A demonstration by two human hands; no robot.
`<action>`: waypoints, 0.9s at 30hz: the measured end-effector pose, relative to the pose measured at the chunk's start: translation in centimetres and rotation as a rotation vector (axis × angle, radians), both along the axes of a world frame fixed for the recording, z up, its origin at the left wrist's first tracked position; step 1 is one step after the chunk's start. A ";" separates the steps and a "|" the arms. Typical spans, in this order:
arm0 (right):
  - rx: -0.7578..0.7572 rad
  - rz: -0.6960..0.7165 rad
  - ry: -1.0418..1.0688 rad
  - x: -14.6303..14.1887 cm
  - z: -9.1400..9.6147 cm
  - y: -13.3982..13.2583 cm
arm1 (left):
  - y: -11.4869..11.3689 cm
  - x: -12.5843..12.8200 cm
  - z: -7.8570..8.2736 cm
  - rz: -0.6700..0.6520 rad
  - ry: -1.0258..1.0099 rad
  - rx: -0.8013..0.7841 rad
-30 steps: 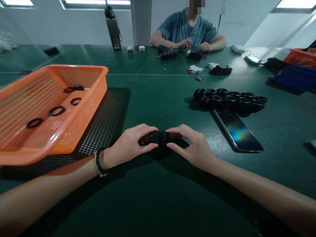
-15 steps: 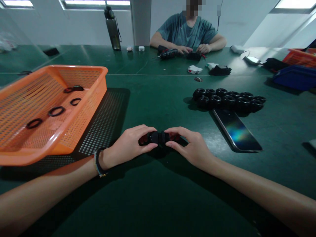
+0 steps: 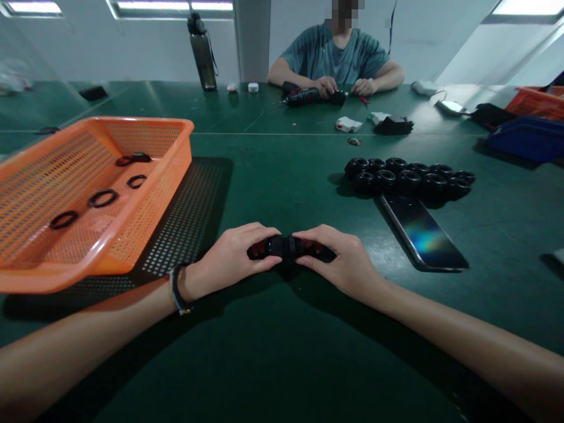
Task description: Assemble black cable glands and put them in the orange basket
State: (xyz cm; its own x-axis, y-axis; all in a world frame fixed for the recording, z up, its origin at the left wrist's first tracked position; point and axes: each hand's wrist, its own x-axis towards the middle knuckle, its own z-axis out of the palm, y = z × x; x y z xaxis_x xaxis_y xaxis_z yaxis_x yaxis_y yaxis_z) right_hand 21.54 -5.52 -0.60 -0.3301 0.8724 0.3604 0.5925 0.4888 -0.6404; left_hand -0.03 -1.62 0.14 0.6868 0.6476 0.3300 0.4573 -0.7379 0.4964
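Observation:
Just above the table, both hands meet at a small black cylindrical fitting (image 3: pixel 278 247) with a ribbed middle. My left hand (image 3: pixel 233 249) pinches its left end between thumb and fingers. The right end is in the pinch of my right hand (image 3: pixel 341 258). Parts of the fitting are hidden by the fingertips, and its dark colour blurs where one piece meets another. To the right stands a double row of black ring-shaped parts (image 3: pixel 409 181), all alike. A smartphone (image 3: pixel 425 235) lies face up against them.
On the left is an orange perforated basket (image 3: pixel 174 167) with several black rings (image 3: pixel 103 198) inside. Across the green table a person (image 3: pixel 337 59) handles a small dark part beside a power drill (image 3: pixel 302 96). A bottle (image 3: pixel 202 56) stands behind; a blue bin (image 3: pixel 526 138) is at right.
The right part of the fitting sits slightly closer to the left part between my fingertips. Across the table, the person's hand and dark part have shifted left.

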 end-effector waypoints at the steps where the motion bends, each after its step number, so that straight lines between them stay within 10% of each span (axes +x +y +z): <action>1: -0.001 0.000 -0.004 0.0 0.0 0.0 | 0.0 0.0 -0.1 -0.001 -0.004 0.002; 27: 0.031 -0.019 0.033 0.0 -0.3 0.0 | 0.0 0.1 -0.1 -0.006 -0.073 -0.039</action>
